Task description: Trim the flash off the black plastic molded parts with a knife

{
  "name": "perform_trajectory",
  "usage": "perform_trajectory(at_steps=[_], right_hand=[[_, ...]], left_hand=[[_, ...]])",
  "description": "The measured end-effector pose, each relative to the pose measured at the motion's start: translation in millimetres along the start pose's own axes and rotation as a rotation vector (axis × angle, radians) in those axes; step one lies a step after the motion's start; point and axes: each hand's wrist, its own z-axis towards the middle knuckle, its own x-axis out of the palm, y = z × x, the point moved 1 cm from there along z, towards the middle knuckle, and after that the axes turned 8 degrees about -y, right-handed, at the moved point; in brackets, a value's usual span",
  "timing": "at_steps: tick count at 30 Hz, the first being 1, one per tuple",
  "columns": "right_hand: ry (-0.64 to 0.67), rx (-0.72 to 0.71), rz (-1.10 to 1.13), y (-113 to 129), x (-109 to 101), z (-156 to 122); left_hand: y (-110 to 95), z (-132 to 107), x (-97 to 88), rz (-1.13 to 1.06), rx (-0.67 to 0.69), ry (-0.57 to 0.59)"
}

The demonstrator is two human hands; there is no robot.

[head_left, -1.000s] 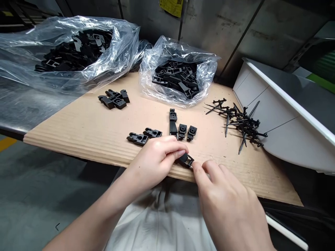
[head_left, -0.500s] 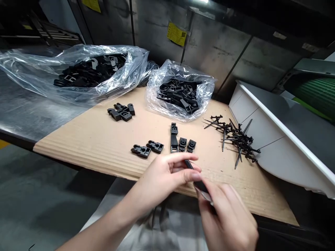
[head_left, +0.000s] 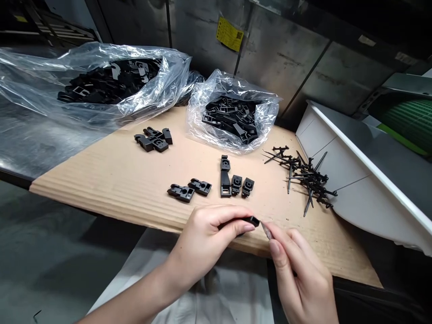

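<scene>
My left hand (head_left: 209,236) pinches a small black plastic clip (head_left: 250,221) between thumb and fingers, just above the near edge of the cardboard sheet (head_left: 128,180). My right hand (head_left: 300,274) is closed in a pinch, its fingertips at the clip's right end, holding a thin pointed piece (head_left: 266,230) that I cannot name. Loose black clips (head_left: 189,190) and three more black clips (head_left: 234,180) lie on the cardboard just beyond my hands.
A pile of black pins (head_left: 303,173) lies to the right. Two clear plastic bags of black parts sit behind, a large bag (head_left: 101,85) and a small bag (head_left: 232,114). Another clip cluster (head_left: 153,139) lies to the left. A white bin (head_left: 364,171) stands at the right.
The clip has turned in my left hand from on the cardboard edge to held level. My right hand shifted lower right, pinching at the clip's end. The camera view tilted slightly.
</scene>
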Motion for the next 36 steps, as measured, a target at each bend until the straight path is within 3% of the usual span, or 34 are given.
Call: perform_trajectory(at_steps=[8,14,22,30,36], right_hand=[[-0.015,-0.007,0.040,4,2,2],[-0.074,0.044,-0.061,-5,0,6],[-0.046,0.017,0.148,11,1,6],[-0.073,-0.001,0.071,17,-2,5],[-0.097,0.038,-0.065,7,0,7]], left_hand=[[2,-3,0.2,0.071,0.116,-0.088],[0,-4,-0.6,0.025,0.136,-0.028],[1,-4,0.7,0.069,0.175,-0.058],[1,-5,-0.7,0.085,0.193,-0.006],[3,-8,-0.2,0.090,0.181,0.011]])
